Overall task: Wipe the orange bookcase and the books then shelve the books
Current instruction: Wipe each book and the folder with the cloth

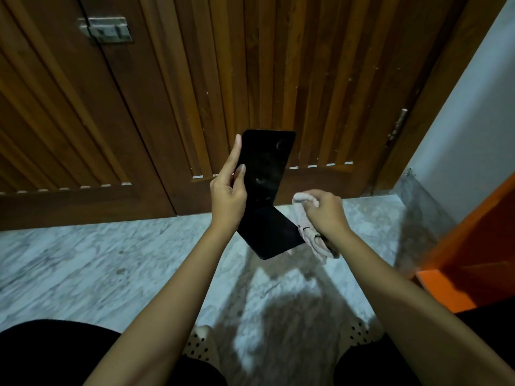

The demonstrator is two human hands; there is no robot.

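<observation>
Here, your left hand [227, 192] grips the black book [264, 174] by its left edge, thumb laid across the cover and forefinger stretched up along the side. You hold the book in the air in front of the wooden doors [278, 65], folded open: one cover stands upright, the other slants down toward you. Your right hand [328, 211] is curled round a bunched pale cloth [302, 215], just beside the book's lower right edge, where the cloth seems to touch the slanting cover. The orange bookcase [473, 246] stands on the marble floor [83, 268] at your far right, well apart from the book.
</observation>
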